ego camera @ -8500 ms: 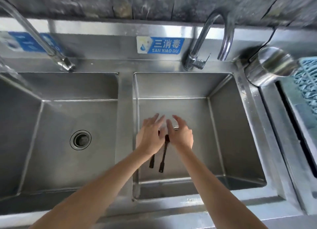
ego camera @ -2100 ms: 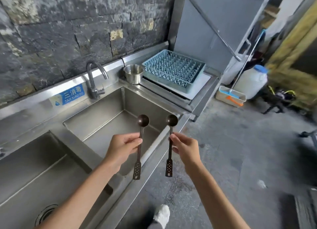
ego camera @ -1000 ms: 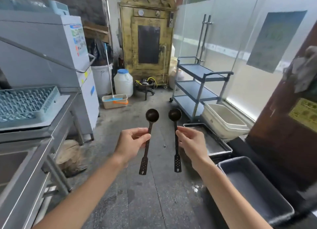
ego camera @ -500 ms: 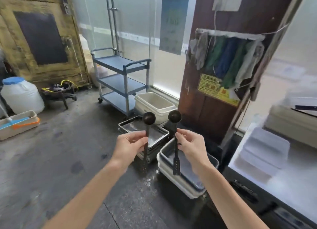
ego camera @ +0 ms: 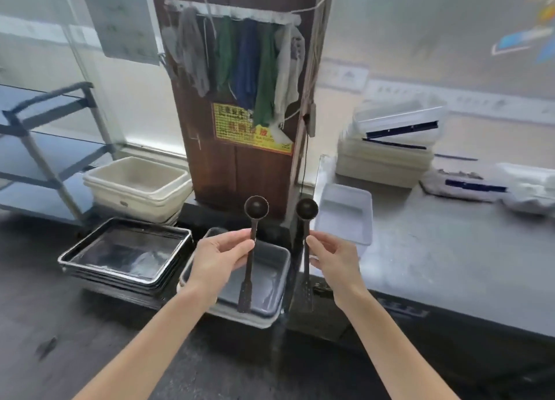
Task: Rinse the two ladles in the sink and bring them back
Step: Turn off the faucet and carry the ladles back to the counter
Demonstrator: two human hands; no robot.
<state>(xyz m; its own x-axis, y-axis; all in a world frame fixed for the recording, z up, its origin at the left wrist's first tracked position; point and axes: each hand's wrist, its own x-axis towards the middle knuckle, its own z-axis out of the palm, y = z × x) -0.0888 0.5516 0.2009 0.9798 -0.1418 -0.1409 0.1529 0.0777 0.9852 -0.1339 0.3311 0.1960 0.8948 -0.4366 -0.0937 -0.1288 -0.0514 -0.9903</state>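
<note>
While both arms reach forward at chest height, each hand carries one dark ladle upright — bowl up, perforated flat end down.

Left hand (ego camera: 219, 257): grip pinched on the stem of the left ladle (ego camera: 250, 251), thumb and fingertips closed about its upper part.

Right hand (ego camera: 333, 258): grip likewise pinched on the stem of the right ladle (ego camera: 305, 249). The two ladles stand side by side, parallel, apart.

Below the left ladle: a grey tub (ego camera: 270, 279) nested in a paler one on the floor. Beside it, to the left, a stack of dark trays (ego camera: 90, 258); behind those, cream bins (ego camera: 135, 186).

Right side: a grey counter (ego camera: 450, 264) — on it a pale shallow container (ego camera: 345, 216) near the corner, and stacked white boxes (ego camera: 387, 147) farther back.

Centre rear: a brown wooden post (ego camera: 240, 165) with cloths (ego camera: 240, 57) hung along a rail and a yellow notice (ego camera: 234, 123) under them.

Far left: a metal trolley (ego camera: 45, 135).
</note>
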